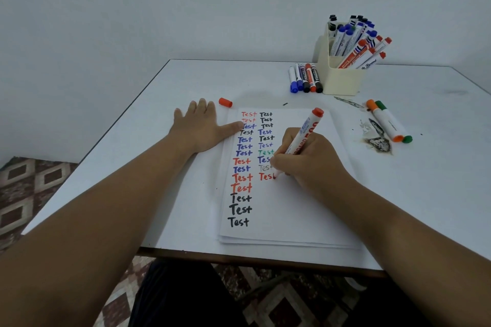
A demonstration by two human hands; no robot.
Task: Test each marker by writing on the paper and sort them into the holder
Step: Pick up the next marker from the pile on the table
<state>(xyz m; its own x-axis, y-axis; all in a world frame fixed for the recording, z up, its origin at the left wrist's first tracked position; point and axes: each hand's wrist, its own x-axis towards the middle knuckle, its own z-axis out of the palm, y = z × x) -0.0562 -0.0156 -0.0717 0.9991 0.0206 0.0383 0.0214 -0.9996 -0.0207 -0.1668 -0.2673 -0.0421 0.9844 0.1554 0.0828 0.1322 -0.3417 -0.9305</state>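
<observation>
Right hand (pixel 305 156) is gripping a red marker (pixel 305 133), finishing another "Test" on the paper (pixel 292 207); left hand (pixel 198 125) is lying flat, fingers spread; the holder (pixel 342 79) is mostly filled, seven markers remaining outside.

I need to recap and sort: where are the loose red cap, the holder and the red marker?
Loose red cap (pixel 225 102), head view, its side.
Holder (pixel 341 79), head view, front wall.
Red marker (pixel 305 133), head view, its barrel.
</observation>
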